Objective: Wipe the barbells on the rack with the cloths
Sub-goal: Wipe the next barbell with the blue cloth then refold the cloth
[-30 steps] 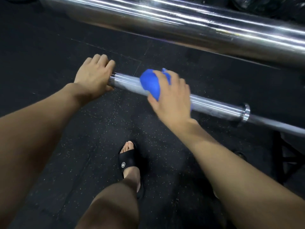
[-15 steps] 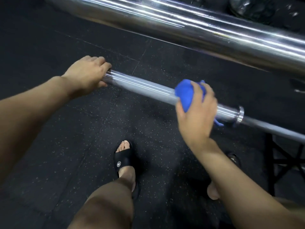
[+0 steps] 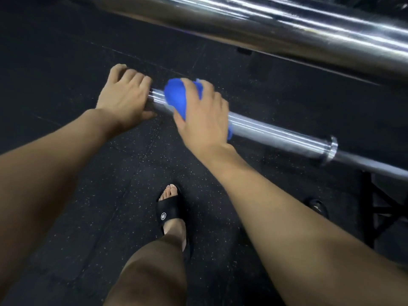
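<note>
On smooth chrome barbell sleeve (image 3: 276, 133), right hand (image 3: 203, 120) grips crumpled cloth (image 3: 176, 96).

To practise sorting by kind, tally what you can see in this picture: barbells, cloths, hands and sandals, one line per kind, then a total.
Barbells: 2 – the lower barbell being wiped and the upper barbell nearer the camera
Cloths: 1 – blue cloth
Hands: 2 – left hand, right hand
Sandals: 2 – black sandal, second sandal, partly hidden
Total: 7
</note>
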